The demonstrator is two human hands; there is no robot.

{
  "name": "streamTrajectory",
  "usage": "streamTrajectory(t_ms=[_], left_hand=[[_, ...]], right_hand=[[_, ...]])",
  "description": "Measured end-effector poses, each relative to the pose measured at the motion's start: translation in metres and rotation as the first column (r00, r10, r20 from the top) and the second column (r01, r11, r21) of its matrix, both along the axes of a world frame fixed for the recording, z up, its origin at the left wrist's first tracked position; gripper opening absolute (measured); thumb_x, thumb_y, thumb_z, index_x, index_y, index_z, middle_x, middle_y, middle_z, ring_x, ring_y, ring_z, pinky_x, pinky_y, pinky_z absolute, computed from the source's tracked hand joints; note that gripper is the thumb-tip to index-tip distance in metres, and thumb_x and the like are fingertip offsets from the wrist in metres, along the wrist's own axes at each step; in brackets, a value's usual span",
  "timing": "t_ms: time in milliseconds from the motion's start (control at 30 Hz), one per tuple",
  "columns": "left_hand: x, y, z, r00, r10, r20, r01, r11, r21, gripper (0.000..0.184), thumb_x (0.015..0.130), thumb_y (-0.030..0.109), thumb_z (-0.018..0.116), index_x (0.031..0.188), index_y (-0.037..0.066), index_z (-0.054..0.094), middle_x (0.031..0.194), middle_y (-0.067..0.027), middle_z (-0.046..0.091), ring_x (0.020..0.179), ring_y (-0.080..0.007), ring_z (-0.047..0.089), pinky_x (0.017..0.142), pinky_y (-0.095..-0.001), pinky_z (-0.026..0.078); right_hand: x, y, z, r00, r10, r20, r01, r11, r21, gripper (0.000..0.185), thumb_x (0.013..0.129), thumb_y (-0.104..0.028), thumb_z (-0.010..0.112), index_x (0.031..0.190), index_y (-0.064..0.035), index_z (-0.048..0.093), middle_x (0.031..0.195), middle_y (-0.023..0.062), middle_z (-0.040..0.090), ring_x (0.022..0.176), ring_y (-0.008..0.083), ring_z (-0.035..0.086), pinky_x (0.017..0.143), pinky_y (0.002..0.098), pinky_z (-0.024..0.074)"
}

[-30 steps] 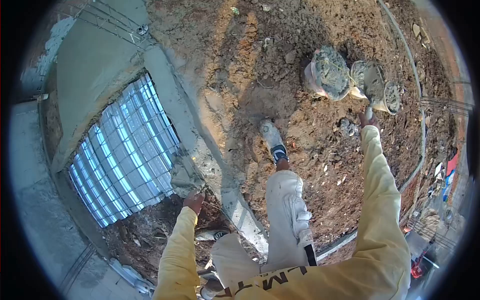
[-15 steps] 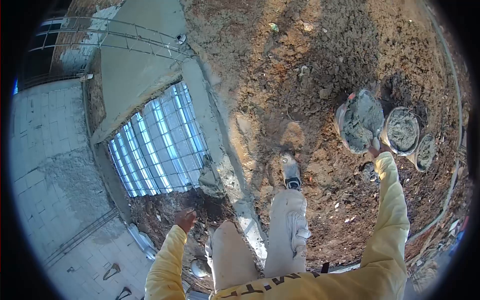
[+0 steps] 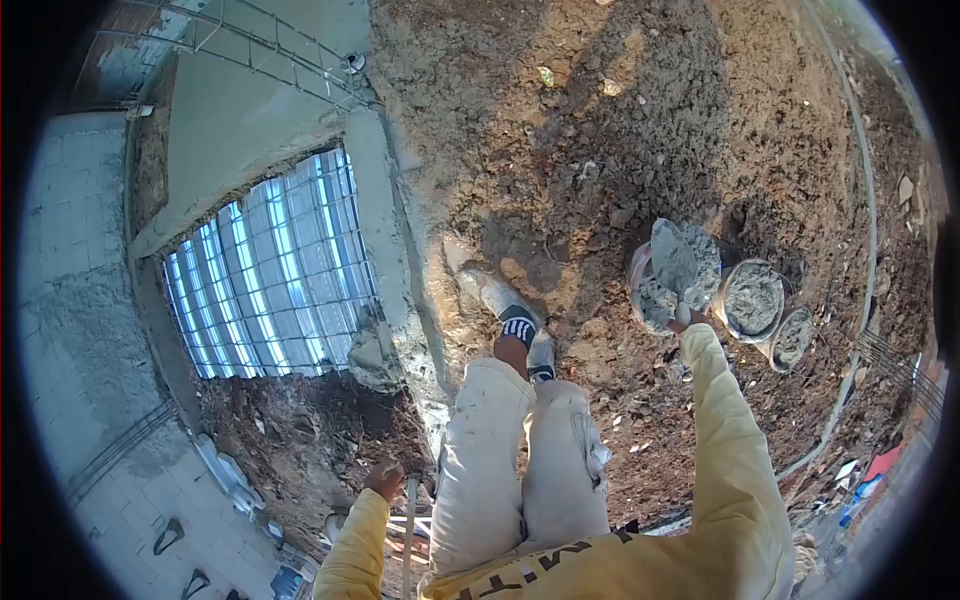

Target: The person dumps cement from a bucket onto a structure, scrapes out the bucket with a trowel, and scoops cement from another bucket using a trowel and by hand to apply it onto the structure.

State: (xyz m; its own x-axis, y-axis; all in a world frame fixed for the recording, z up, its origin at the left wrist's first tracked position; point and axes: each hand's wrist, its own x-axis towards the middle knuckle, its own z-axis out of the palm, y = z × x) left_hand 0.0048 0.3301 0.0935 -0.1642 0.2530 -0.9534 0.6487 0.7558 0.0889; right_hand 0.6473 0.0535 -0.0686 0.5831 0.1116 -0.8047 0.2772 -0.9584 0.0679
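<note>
My right hand (image 3: 686,321) is closed round the handle of a trowel. The trowel's broad blade (image 3: 675,258), grey with mortar, lies over the leftmost mortar container (image 3: 640,272). Just right of it are a second round container (image 3: 752,300) and a smaller one (image 3: 791,338), both holding grey mortar. My left hand (image 3: 384,478) is low on the left with loosely bent fingers and nothing visible in it. It is beside the upper end of a pale pole (image 3: 411,490).
A barred grid (image 3: 275,265) over corrugated sheets lies on the left, framed by smooth grey concrete (image 3: 375,190). Rebar (image 3: 270,60) crosses the upper left. A block wall (image 3: 90,290) stands far left. Rough brown soil (image 3: 600,150) surrounds the containers.
My right hand and the trowel have gone from the middle container to the leftmost one. My left hand has moved down from the concrete corner. Both feet are now close together.
</note>
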Motion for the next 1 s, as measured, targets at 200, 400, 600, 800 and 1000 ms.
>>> streamTrajectory(t_ms=[200, 400, 600, 800, 1000], left_hand=[[-0.038, -0.02, -0.075, 0.998, -0.062, 0.001, 0.061, 0.985, -0.158, 0.047, 0.084, 0.034, 0.064, 0.121, 0.009, 0.054, 0.103, -0.015, 0.063, 0.086, -0.0224, 0.064, 0.064, -0.0355, 0.053], [0.014, 0.014, -0.094, 0.976, 0.218, 0.01, -0.217, 0.974, -0.06, 0.033, 0.086, 0.033, 0.059, 0.113, 0.014, 0.058, 0.094, -0.0058, 0.062, 0.083, -0.0201, 0.063, 0.062, -0.0342, 0.049], [-0.029, -0.023, -0.074, 0.928, 0.345, -0.137, -0.36, 0.928, -0.097, 0.035, 0.084, 0.032, 0.062, 0.113, 0.014, 0.057, 0.091, -0.005, 0.062, 0.064, -0.0184, 0.058, 0.051, -0.0346, 0.046], [0.048, -0.025, -0.067, 0.913, 0.401, -0.077, -0.405, 0.913, -0.046, 0.037, 0.085, 0.035, 0.061, 0.111, 0.01, 0.057, 0.089, -0.0064, 0.062, 0.068, -0.0169, 0.057, 0.055, -0.0328, 0.046], [0.206, 0.008, -0.08, 0.95, 0.185, 0.251, -0.243, 0.944, 0.224, 0.053, 0.084, 0.036, 0.064, 0.124, 0.005, 0.049, 0.107, -0.0092, 0.061, 0.092, -0.0186, 0.059, 0.075, -0.0319, 0.05]], right_hand=[[0.039, -0.021, -0.046, 0.914, -0.401, -0.061, 0.405, 0.893, 0.197, 0.052, 0.064, -0.033, 0.078, 0.102, -0.0019, 0.063, 0.083, 0.0086, 0.066, 0.069, 0.0204, 0.059, 0.067, 0.0359, 0.0481], [0.047, 0.079, -0.005, 0.986, -0.162, -0.032, 0.162, 0.987, -0.013, 0.081, 0.059, -0.05, 0.077, 0.115, 0.0044, 0.056, 0.108, 0.0193, 0.062, 0.098, 0.0331, 0.06, 0.084, 0.0404, 0.0471], [0.041, 0.144, 0.043, 0.985, -0.153, -0.076, 0.159, 0.984, 0.084, 0.071, 0.062, -0.048, 0.074, 0.111, 0.0022, 0.059, 0.11, 0.0211, 0.061, 0.101, 0.0325, 0.058, 0.087, 0.0402, 0.0447], [0.008, 0.212, 0.07, 0.975, -0.034, -0.221, 0.117, 0.919, 0.376, 0.058, 0.065, -0.044, 0.074, 0.102, -0.0005, 0.064, 0.096, 0.0164, 0.065, 0.088, 0.0281, 0.061, 0.079, 0.0382, 0.0468], [-0.071, 0.327, 0.09, 0.904, -0.162, -0.396, 0.355, 0.8, 0.483, 0.035, 0.071, -0.03, 0.076, 0.091, -0.0034, 0.065, 0.077, 0.004, 0.064, 0.07, 0.0145, 0.059, 0.063, 0.0301, 0.0476]])
